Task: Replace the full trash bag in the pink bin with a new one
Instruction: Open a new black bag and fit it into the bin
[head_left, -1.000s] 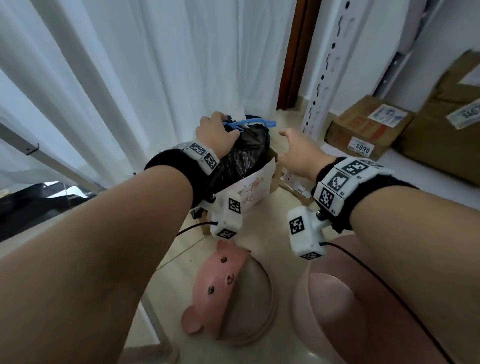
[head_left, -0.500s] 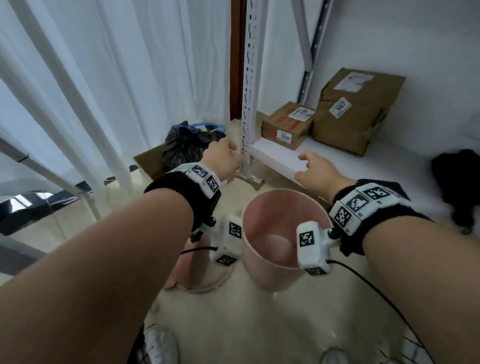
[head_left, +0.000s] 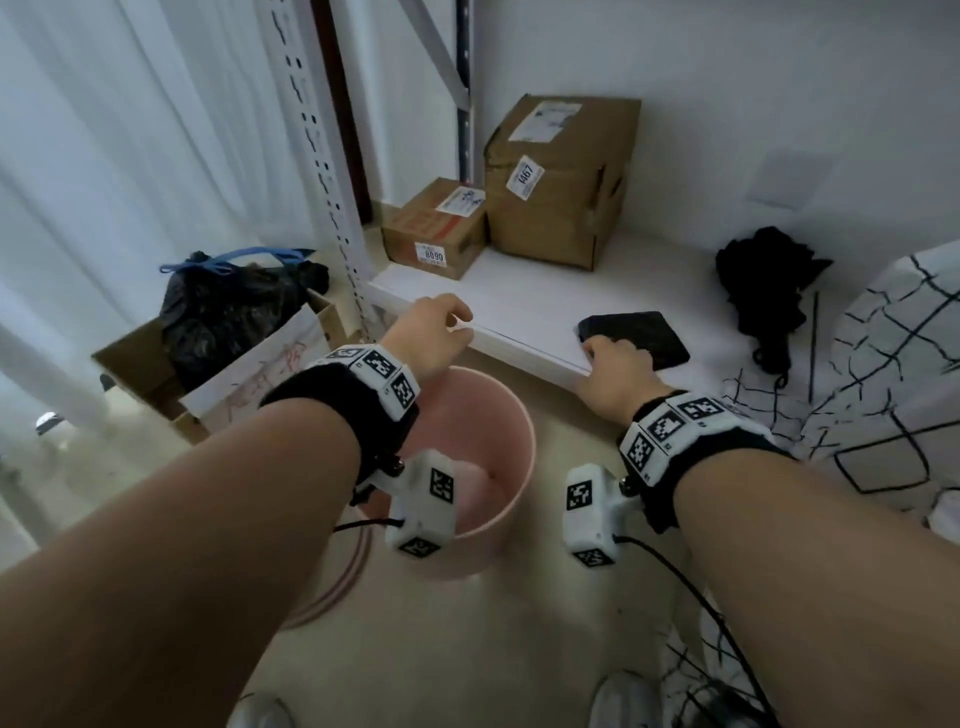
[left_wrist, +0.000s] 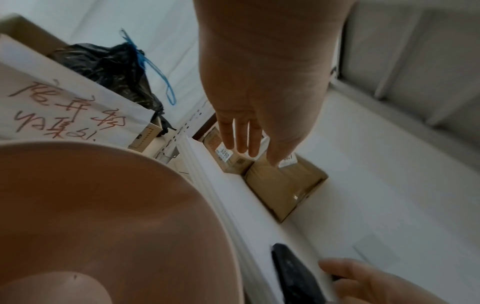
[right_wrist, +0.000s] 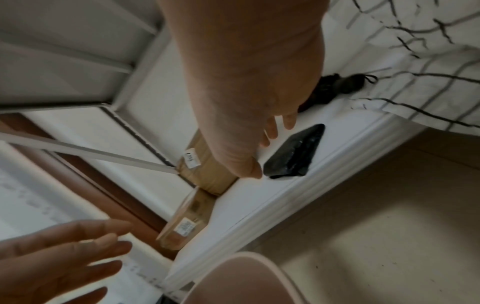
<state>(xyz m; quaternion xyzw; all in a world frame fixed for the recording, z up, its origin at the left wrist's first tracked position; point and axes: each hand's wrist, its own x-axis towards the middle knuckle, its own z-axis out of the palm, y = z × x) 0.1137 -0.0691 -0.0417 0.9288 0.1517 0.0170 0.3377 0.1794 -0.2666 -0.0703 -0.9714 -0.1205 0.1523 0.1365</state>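
Note:
The empty pink bin (head_left: 522, 431) stands on the floor below my left wrist. The full black trash bag (head_left: 223, 312) with a blue drawstring sits in a cardboard box (head_left: 137, 358) at the left, away from both hands. My left hand (head_left: 441, 332) hovers over the bin's far rim by the shelf edge, fingers relaxed and holding nothing. A flat folded black bag (head_left: 644, 332) lies on the white shelf (head_left: 519, 306). My right hand (head_left: 615, 353) reaches onto its near edge with straight fingers (right_wrist: 270, 131), thumb beside its corner, not gripping it.
Two taped cardboard boxes (head_left: 436, 228) (head_left: 561, 176) stand at the back of the shelf. A black bundle (head_left: 769, 280) lies at the right, beside a white grid-patterned cloth (head_left: 909, 364). The perforated shelf post (head_left: 332, 182) rises by the bag's box. The pink lid (head_left: 337, 582) lies left of the bin.
My left hand has let go of the full bag's drawstring and come over the bin. The view has swung right to the shelf. My right hand has reached the folded black bag.

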